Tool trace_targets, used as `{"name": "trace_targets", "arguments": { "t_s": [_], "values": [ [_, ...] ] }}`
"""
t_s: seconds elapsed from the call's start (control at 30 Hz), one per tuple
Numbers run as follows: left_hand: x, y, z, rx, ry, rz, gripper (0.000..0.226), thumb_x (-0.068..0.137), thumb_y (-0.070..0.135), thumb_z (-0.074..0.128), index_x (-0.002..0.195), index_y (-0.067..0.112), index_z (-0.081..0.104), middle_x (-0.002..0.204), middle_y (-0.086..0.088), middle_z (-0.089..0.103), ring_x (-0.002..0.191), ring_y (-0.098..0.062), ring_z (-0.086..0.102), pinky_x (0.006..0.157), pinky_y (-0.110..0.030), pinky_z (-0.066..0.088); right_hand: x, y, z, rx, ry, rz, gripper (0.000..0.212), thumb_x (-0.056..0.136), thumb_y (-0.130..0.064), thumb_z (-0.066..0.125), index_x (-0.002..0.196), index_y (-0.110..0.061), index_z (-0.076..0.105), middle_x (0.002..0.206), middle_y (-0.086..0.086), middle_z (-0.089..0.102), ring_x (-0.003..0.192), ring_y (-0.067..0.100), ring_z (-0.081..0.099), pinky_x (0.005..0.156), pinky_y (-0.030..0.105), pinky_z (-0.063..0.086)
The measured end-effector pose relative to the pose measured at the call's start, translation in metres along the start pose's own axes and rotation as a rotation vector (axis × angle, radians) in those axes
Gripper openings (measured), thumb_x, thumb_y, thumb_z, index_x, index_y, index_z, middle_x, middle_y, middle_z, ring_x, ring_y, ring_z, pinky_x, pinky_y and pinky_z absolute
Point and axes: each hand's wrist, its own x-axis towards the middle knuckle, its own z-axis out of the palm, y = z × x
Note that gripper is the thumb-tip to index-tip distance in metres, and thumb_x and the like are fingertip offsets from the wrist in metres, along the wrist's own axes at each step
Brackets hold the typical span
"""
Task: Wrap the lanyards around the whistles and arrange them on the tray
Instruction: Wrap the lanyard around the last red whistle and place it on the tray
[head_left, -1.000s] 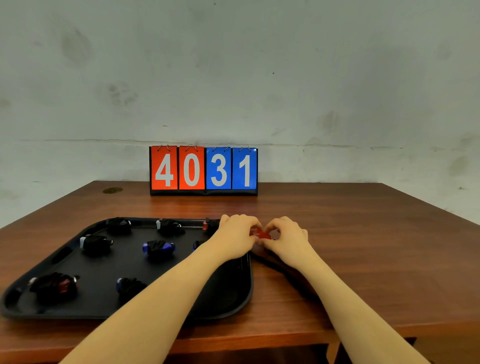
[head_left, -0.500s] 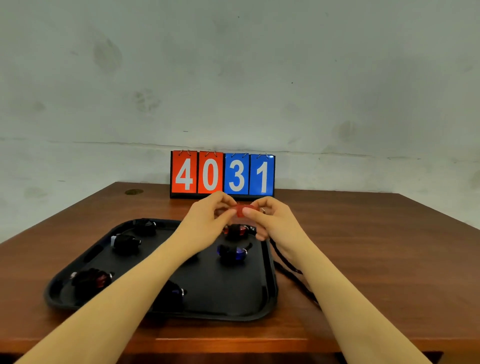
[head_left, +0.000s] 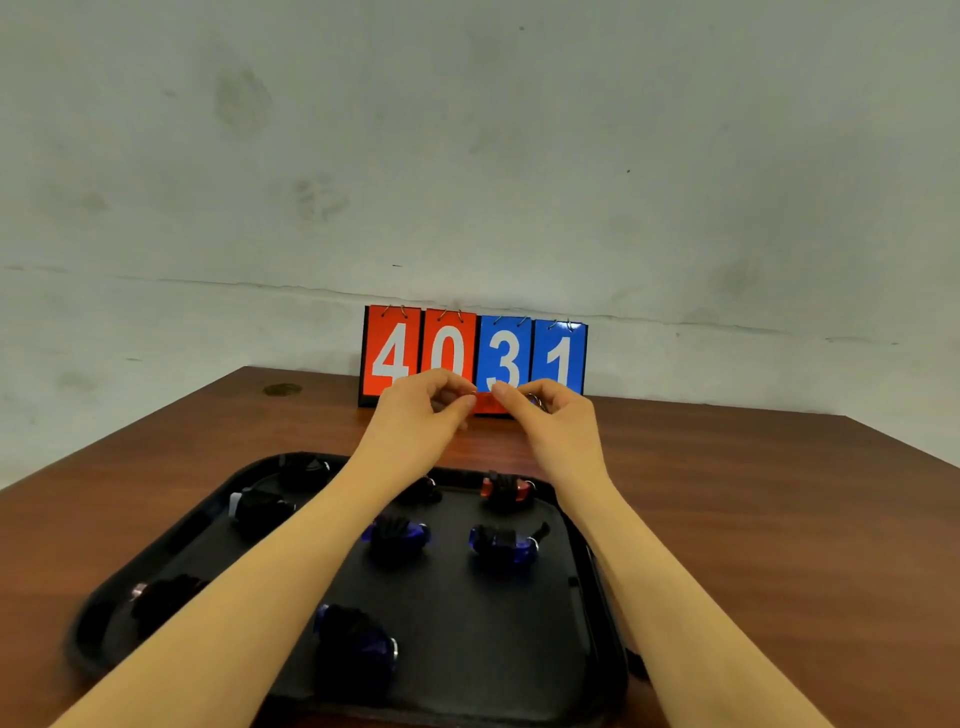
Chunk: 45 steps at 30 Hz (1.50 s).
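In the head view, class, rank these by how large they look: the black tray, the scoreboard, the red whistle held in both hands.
1. black tray
2. scoreboard
3. red whistle, partly hidden by fingers

The tray's nearness exaggerates its lead.

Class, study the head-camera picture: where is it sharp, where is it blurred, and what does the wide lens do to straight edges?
Head view: the red and blue flip scoreboard reads crisply; the wrapped whistles at the near end of the black plastic tray smear into soft blobs; the wooden table edges splay outward with wide-angle distortion; light is flat and dim, shadows faint; the small red whistle pinched between left hand and right hand looks slightly soft.
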Motion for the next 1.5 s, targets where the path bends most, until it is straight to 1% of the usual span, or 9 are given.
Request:
{"name": "trace_targets", "arguments": {
  "t_s": [0.17,0.3,0.5,0.63,0.73,0.9,1.1,1.27,1.5],
  "values": [
    [0.004,-0.004,-0.004,-0.048,0.017,-0.04,0.008,0.088,0.02,0.06,0.094,0.023,0.064,0.077,0.009,0.065,0.072,-0.001,0.062,0.059,0.002,0.04,0.004,0.004,-0.004,0.065,-0.075,0.008,0.02,0.094,-0.023,0.05,0.087,-0.026,0.068,0.086,-0.015,0.065,0.081,-0.011,0.056,0.066,0.003,0.042],
    [0.002,-0.007,-0.005,-0.05,-0.024,-0.065,0.008,0.088,0.022,0.06,0.094,0.021,0.064,0.077,0.009,0.065,0.07,-0.002,0.063,0.058,-0.002,0.038,0.003,0.009,-0.019,0.045,-0.073,0.017,0.035,0.093,-0.005,0.041,0.093,-0.027,0.069,0.09,-0.012,0.06,0.075,-0.003,0.048,0.078,0.014,0.04],
    [-0.002,-0.011,-0.006,-0.167,-0.022,-0.106,0.007,0.086,0.018,0.062,0.09,0.02,0.066,0.071,0.007,0.066,0.062,0.0,0.062,0.056,0.003,0.04,0.002,0.018,-0.025,0.017,-0.026,0.044,0.029,0.093,-0.007,0.049,0.084,-0.026,0.068,0.062,0.002,0.056,0.051,0.01,0.048,0.055,0.023,0.046],
    [-0.004,-0.012,-0.011,-0.322,-0.001,-0.171,0.007,0.085,0.013,0.061,0.087,0.016,0.067,0.076,0.0,0.071,0.055,0.0,0.059,0.052,-0.008,0.044,0.002,0.021,-0.027,0.09,-0.051,0.1,0.016,0.092,-0.013,0.053,0.092,-0.02,0.068,0.066,0.003,0.056,0.037,0.004,0.035,0.038,0.014,0.031],
    [-0.006,-0.013,-0.017,-0.409,0.009,-0.21,0.007,0.085,0.012,0.061,0.086,0.013,0.068,0.077,-0.003,0.073,0.06,-0.006,0.06,0.055,-0.018,0.043,0.004,0.023,-0.026,0.039,-0.025,0.122,0.017,0.085,-0.024,0.064,0.081,-0.008,0.063,0.059,-0.005,0.054,0.04,-0.001,0.04,0.038,0.009,0.032],
    [-0.006,-0.013,-0.022,-0.426,-0.002,-0.225,0.007,0.085,0.013,0.062,0.087,0.013,0.068,0.079,-0.003,0.073,0.061,-0.006,0.06,0.054,-0.02,0.043,0.003,0.02,-0.026,0.092,0.01,0.09,0.019,0.085,-0.027,0.064,0.074,-0.011,0.063,0.043,-0.017,0.049,0.042,-0.002,0.045,0.055,0.014,0.032],
    [-0.005,-0.015,-0.023,-0.386,0.041,-0.276,0.007,0.085,0.014,0.062,0.087,0.015,0.068,0.078,-0.001,0.073,0.058,-0.005,0.058,0.055,-0.021,0.042,0.009,0.023,-0.029,0.342,-0.003,0.158,0.028,0.094,-0.007,0.044,0.087,-0.015,0.07,0.063,0.002,0.044,0.048,0.005,0.032,0.042,0.014,0.029],
    [-0.007,-0.012,-0.026,-0.618,-0.071,-0.344,0.008,0.083,0.008,0.061,0.082,0.01,0.069,0.081,-0.009,0.073,0.058,-0.007,0.058,0.054,-0.02,0.043,0.007,0.024,-0.027,0.28,0.074,0.102,0.02,0.092,-0.007,0.052,0.106,-0.016,0.063,0.074,0.004,0.065,0.05,0.003,0.045,0.048,0.016,0.038],
    [-0.008,-0.009,-0.021,-0.924,-0.092,-0.468,0.023,0.065,0.002,0.066,0.087,0.003,0.067,0.085,-0.013,0.072,0.063,-0.012,0.068,0.057,-0.02,0.056,0.003,0.027,-0.015,-0.103,-0.034,0.064,0.009,0.084,-0.02,0.065,0.083,-0.011,0.068,0.068,0.002,0.068,0.051,0.004,0.051,0.049,0.012,0.04]
  ]
}}
